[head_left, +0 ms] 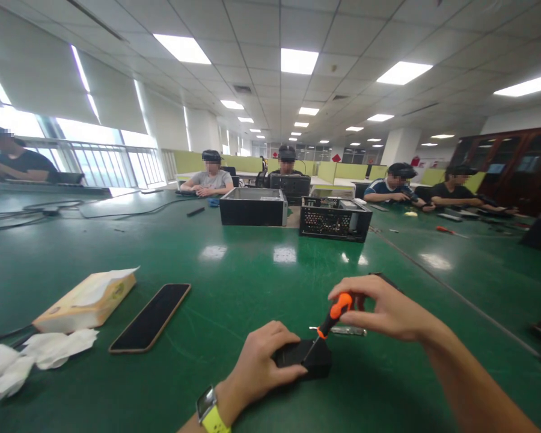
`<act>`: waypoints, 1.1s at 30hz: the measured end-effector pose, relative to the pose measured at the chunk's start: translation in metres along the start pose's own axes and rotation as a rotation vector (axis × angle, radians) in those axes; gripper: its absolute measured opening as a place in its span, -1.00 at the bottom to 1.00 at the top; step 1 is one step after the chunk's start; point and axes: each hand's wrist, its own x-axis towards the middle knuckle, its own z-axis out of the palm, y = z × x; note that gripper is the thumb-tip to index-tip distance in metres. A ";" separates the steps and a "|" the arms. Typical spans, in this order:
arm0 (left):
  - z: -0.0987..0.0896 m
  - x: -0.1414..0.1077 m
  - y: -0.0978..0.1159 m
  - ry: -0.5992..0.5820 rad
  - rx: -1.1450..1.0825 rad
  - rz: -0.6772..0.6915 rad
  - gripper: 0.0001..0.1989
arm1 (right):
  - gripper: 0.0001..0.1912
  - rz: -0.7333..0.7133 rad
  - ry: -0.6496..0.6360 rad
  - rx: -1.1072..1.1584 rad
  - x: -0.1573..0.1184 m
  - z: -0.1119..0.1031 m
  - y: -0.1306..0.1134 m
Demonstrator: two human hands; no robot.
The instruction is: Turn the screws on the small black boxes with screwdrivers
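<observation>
My left hand (268, 359) grips a small black box-shaped part (318, 359) lying on the green table, thumb on the near side and fingers on the far side. An orange and black screwdriver (335, 314) is held by its handle in my right hand (379, 307). The driver slants down to the left, and its tip meets the top of the black part near my left thumb. Just behind the part lies a thin metallic tool (348, 331). A dark flat object (386, 281) is partly hidden behind my right hand.
On the left are a phone (151, 319), a tissue pack (90, 299) and crumpled tissues (58, 347). Two open metal cases (253, 208) (335, 219) stand farther back on the green table (207, 258). Several people sit around its far side. Cables (49, 211) lie at the far left.
</observation>
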 end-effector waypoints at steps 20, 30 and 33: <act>0.001 0.001 0.004 0.058 -0.027 0.040 -0.62 | -0.73 0.040 0.030 -0.086 -0.003 -0.003 0.002; 0.000 0.002 0.003 0.042 -0.028 0.023 -0.60 | -0.62 0.049 0.024 -0.103 -0.002 -0.003 0.005; 0.000 0.002 0.003 0.038 -0.028 0.025 -0.59 | -0.82 -0.012 -0.007 -0.020 -0.003 -0.006 0.002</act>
